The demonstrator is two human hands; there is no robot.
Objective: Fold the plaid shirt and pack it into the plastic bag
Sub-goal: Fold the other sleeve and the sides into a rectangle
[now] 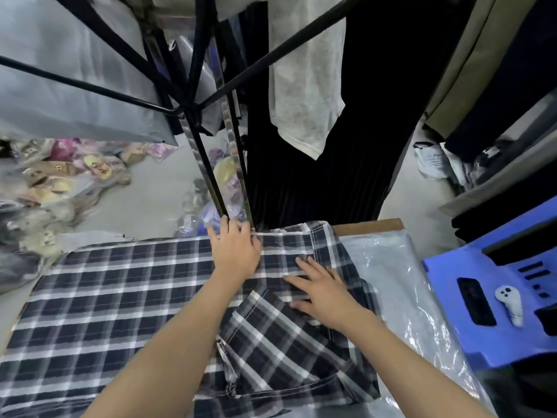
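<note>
The plaid shirt (99, 300), dark navy with white and grey checks, lies spread over a work surface and fills the lower left and middle of the head view. One part of it is folded over at an angle near the middle right. My left hand (233, 247) rests flat on the shirt's far edge, fingers spread. My right hand (321, 289) presses flat on the folded-over section, fingers apart. A clear plastic bag (401, 297) holding something grey lies flat just right of the shirt.
A black metal clothes rack (208, 164) stands right beyond the shirt's far edge, with black and white garments (304, 95) hanging from it. A blue plastic stool (494, 300) carrying a white controller (511, 303) sits at the right. Bagged items litter the floor (60, 179) at the left.
</note>
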